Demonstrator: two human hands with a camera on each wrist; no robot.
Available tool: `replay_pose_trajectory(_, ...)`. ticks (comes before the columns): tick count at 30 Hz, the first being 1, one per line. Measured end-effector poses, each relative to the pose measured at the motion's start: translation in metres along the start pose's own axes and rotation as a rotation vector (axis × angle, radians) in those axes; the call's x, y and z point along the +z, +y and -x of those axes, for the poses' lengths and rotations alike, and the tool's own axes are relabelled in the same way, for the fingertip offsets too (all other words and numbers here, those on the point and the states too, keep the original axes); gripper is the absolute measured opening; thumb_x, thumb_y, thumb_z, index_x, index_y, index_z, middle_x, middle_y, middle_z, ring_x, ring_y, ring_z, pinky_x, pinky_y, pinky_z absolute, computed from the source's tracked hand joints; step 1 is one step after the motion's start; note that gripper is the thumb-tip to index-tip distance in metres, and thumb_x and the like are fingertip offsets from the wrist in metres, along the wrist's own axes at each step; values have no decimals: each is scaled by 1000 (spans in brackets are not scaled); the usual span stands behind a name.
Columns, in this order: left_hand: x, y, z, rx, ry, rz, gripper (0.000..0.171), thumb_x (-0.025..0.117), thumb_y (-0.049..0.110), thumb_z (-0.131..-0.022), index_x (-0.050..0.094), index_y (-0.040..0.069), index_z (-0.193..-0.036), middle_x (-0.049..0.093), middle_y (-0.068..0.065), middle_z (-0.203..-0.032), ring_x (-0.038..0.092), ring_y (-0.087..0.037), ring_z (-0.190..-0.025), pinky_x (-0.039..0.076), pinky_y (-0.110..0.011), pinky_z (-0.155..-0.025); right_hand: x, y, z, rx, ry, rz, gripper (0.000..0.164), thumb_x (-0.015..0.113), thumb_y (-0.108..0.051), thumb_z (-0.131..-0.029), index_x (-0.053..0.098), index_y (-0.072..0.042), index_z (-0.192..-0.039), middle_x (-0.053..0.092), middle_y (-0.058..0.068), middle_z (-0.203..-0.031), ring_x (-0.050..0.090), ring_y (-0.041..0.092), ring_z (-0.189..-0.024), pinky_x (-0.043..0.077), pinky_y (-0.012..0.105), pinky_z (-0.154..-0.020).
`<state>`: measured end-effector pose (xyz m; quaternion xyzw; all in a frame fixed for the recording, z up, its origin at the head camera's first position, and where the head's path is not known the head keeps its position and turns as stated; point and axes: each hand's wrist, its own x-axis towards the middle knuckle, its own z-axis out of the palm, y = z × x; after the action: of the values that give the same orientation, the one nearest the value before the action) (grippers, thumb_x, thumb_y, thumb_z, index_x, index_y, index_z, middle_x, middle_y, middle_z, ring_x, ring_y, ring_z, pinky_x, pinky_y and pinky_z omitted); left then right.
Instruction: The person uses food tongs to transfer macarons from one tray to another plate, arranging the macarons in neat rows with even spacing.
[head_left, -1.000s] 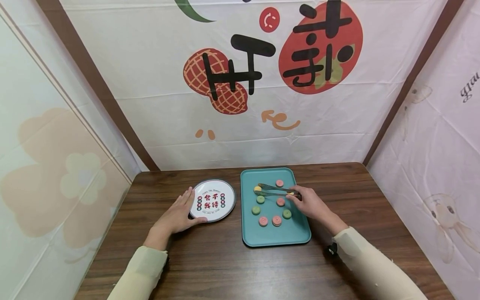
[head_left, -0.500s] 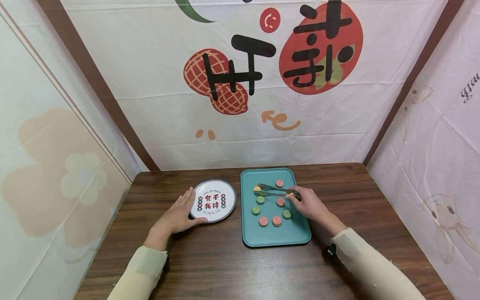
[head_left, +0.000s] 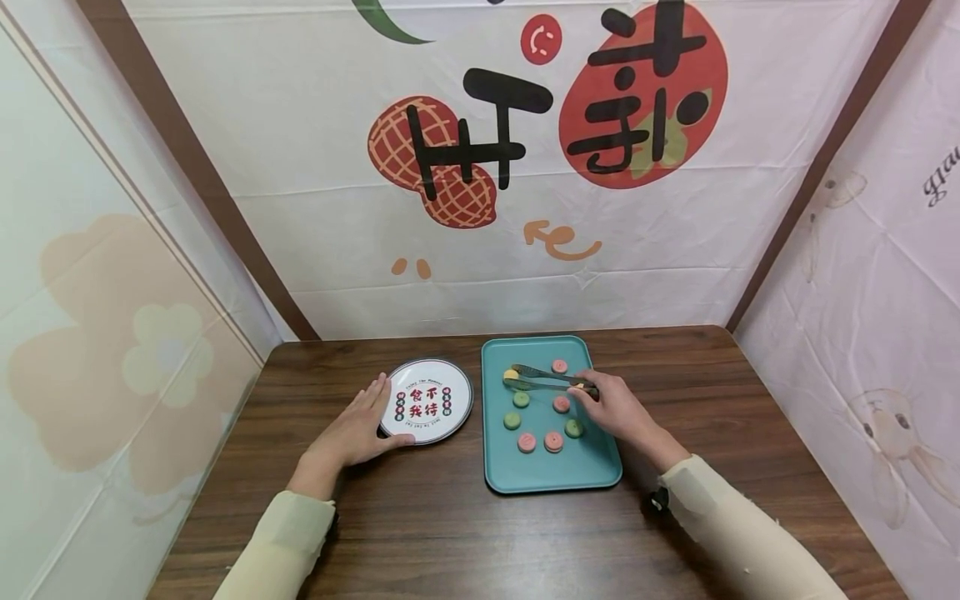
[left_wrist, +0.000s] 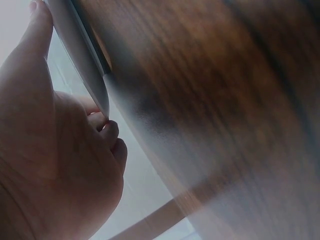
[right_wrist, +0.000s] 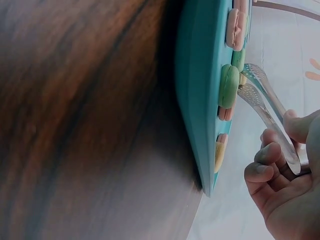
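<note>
My left hand (head_left: 356, 427) rests against the left side of a white plate (head_left: 457, 387) with red lettering. Its fingers lie along the rim and the thumb reaches the front edge. Over a teal tray (head_left: 555, 477), my right hand (head_left: 618, 410) holds metal tongs (right_wrist: 267, 117). The perforated tong tips stand apart, around a yellow macaron (head_left: 511, 377) at the tray's left. Whether both tips touch it, I cannot tell. Near the right fingers sits another yellow macaron (head_left: 579, 385), partly hidden by the tongs. Several pink macarons (head_left: 527, 442) and green macarons (head_left: 512, 420) lie about the tray.
Plate and tray stand side by side on a brown wooden table (head_left: 450, 533), with a narrow strip of wood between them. A printed white cloth (head_left: 337, 233) hangs behind the table, and more cloth hangs at both sides.
The tongs and right hand have shifted slightly left, and the yellow macaron at the tips has moved a little left with them. My left hand and the plate have stayed put.
</note>
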<state>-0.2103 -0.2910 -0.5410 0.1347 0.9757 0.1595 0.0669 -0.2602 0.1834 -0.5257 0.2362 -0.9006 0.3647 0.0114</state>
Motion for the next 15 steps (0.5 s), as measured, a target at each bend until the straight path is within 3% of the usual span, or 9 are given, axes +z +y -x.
replay_pose_trajectory(15, 1, -1, 0, -1, -9, 5, 129, 65, 79, -92, 9, -8, -168, 8, -26, -178, 13, -43, -164, 17, -58, -133, 8, -7, -2, -40, 39, -34, 32, 68, -24, -109, 72, 0, -130, 56, -5, -69, 47, 12, -54, 42, 29, -49)
